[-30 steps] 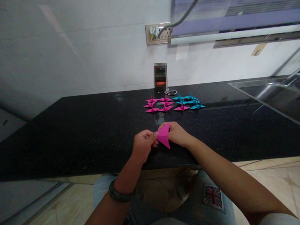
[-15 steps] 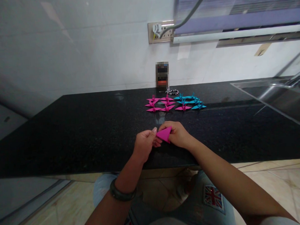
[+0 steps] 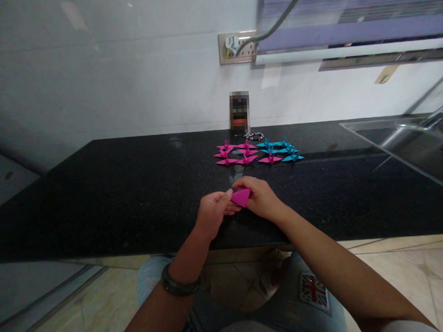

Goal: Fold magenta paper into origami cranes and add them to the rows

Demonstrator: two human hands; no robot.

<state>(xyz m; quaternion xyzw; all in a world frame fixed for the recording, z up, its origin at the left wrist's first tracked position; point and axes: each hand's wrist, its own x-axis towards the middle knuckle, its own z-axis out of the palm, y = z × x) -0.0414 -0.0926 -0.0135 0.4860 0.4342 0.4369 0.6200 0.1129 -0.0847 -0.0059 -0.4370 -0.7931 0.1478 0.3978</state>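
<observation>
Between my two hands, just above the dark countertop, is a folded piece of pink origami paper [image 3: 241, 198]. My left hand [image 3: 213, 210] pinches its left corner between thumb and fingers. My right hand [image 3: 261, 198] is closed on the right side, its fingertips partly hidden behind the paper. Beyond my hands stand several pink paper cranes [image 3: 246, 159] on the left and several blue paper cranes [image 3: 293, 157] on the right, set out in rows. One pink crane sits beside the blue ones.
The black countertop [image 3: 116, 200] runs from side to side, its front edge close to me. A beaded bracelet [image 3: 256, 136] lies behind the cranes, near a blurred upright box [image 3: 239, 111] against the wall. At right is a sink [image 3: 426, 147]; above, a wall socket [image 3: 238, 48] with a plug.
The pink paper's visible outline has changed from a wide triangle to a smaller, tilted shape. My right hand has shifted slightly up and left; the left hand keeps its pinch.
</observation>
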